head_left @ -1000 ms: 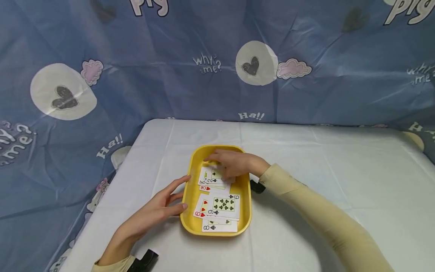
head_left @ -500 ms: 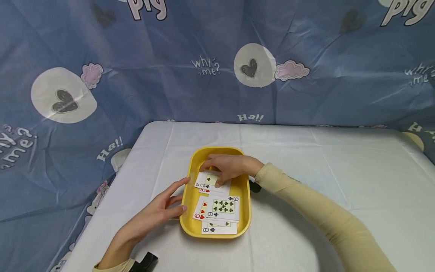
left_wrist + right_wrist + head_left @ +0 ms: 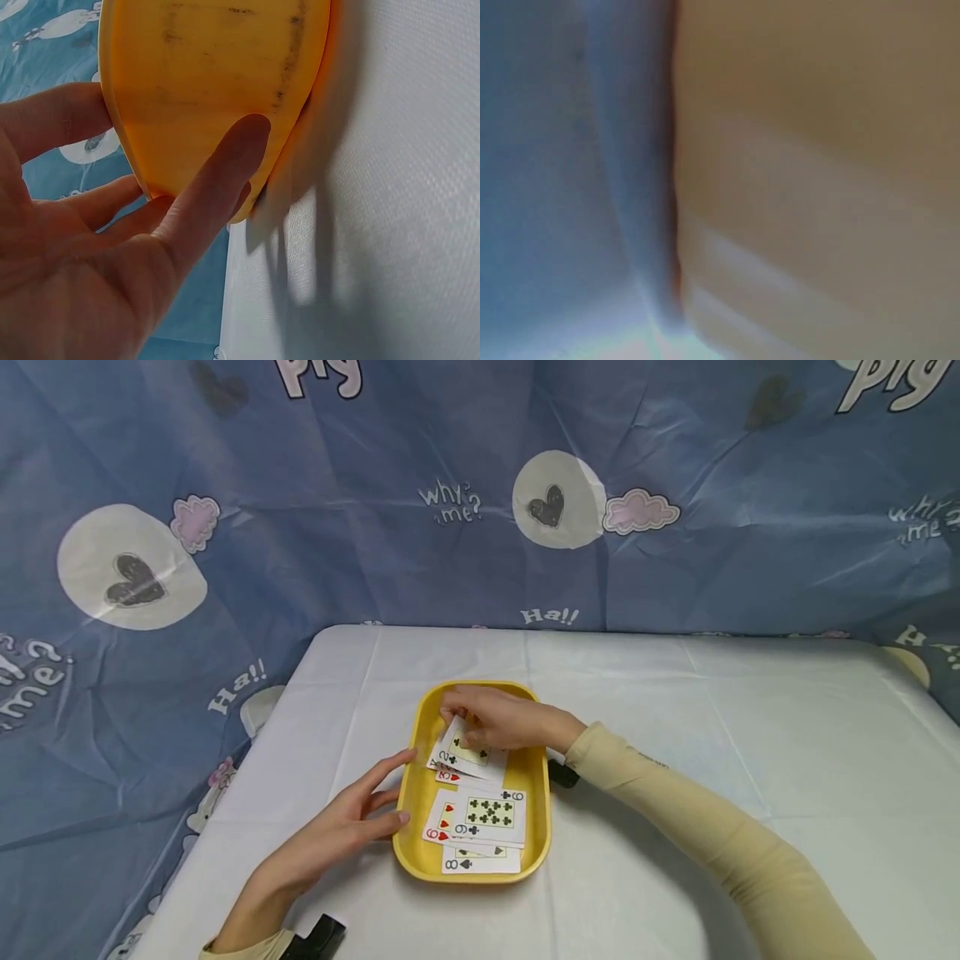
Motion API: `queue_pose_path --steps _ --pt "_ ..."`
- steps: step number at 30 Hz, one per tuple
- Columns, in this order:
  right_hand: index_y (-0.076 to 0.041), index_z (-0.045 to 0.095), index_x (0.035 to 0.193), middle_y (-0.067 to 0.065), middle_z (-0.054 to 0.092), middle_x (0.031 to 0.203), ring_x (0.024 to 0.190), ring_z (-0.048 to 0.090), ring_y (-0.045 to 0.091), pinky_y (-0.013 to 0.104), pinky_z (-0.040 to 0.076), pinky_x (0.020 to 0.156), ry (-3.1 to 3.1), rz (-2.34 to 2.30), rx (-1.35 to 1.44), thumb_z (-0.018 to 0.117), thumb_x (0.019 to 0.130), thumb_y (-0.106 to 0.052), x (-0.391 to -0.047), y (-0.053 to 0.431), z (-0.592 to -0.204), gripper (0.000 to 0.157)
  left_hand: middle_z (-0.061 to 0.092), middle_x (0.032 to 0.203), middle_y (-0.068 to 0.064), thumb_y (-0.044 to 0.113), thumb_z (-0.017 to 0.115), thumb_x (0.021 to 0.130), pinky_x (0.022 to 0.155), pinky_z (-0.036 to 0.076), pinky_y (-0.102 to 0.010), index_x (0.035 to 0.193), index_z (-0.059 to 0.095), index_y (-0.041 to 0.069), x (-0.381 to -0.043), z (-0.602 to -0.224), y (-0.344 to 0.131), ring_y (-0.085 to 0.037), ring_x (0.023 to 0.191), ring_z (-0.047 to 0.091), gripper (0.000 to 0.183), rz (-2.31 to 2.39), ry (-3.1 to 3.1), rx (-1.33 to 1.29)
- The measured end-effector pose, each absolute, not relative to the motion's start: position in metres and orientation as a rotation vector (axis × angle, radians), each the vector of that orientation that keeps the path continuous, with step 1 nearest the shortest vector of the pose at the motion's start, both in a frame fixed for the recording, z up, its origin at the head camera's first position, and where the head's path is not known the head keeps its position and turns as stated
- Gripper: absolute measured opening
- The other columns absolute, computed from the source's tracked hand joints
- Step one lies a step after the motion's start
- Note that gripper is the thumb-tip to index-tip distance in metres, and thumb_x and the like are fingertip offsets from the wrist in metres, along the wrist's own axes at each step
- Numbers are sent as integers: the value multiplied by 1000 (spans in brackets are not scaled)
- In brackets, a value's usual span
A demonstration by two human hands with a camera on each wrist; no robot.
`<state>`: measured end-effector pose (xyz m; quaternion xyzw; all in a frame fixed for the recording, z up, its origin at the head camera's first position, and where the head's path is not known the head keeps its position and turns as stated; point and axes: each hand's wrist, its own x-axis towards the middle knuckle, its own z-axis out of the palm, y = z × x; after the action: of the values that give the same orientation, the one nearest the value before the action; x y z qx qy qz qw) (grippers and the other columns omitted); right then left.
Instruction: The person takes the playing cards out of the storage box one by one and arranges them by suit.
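Observation:
In the head view a yellow tray (image 3: 405, 853) holds two loose groups of playing cards. My right hand (image 3: 498, 717) reaches into its far end and pinches a two of clubs (image 3: 459, 758), tilted over the other cards there. A red-heart card (image 3: 448, 777) peeks out underneath. Nearer me lie a nine of clubs (image 3: 491, 814), a six of hearts (image 3: 437, 832) and an eight of spades (image 3: 480, 862), overlapping. My left hand (image 3: 341, 827) touches the tray's left side with extended fingers; the left wrist view shows its thumb (image 3: 217, 187) against the outer wall. Right fingertips are partly hidden.
A white cloth (image 3: 675, 760) covers the table around the tray. Behind it hangs a blue printed sheet (image 3: 375, 560). A black wrist device (image 3: 318, 937) sits at the left cuff. The right wrist view is blurred, mostly a close tan surface (image 3: 817, 187).
The right hand has picked at the far cards and now lifts and turns the two of clubs away from the rest. The left hand stays against the tray.

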<state>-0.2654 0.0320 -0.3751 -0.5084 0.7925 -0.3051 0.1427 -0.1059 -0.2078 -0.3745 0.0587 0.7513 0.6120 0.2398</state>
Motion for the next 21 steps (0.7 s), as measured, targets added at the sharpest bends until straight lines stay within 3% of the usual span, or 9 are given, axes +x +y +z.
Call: queue_pose_path --steps 5,10,14,21 --pt "-15 50 104 -1 56 101 87 58 12 29 49 75 2116 -1186 -1434 60 98 -9 -269 35 -377 13 22 159 -11 16 65 95 99 48 -41 155 28 31 -106 -375 -207 -35 139 35 72 1668 2066 151" --pt "-11 55 110 2 58 112 91 62 18 34 53 80 2045 -1453 -1376 63 96 -8 -270 38 -376 16 18 160 -11 16 65 95 97 49 -42 154 28 32 -106 -375 -207 -37 139 34 72 1660 2070 133" --pt "-5 59 114 7 61 106 83 61 22 32 52 71 2150 -1765 -1258 65 94 -2 -266 39 -373 21 19 160 -11 16 65 95 97 49 -41 155 28 31 -106 -375 -207 -36 139 34 71 1656 2072 137" --pt "10 55 117 18 53 92 76 59 26 45 56 59 2233 -2358 -1020 62 91 11 -245 58 -353 27 28 155 -19 13 62 97 94 51 -39 156 25 29 -107 -375 -209 -35 137 38 71 1695 2025 196"
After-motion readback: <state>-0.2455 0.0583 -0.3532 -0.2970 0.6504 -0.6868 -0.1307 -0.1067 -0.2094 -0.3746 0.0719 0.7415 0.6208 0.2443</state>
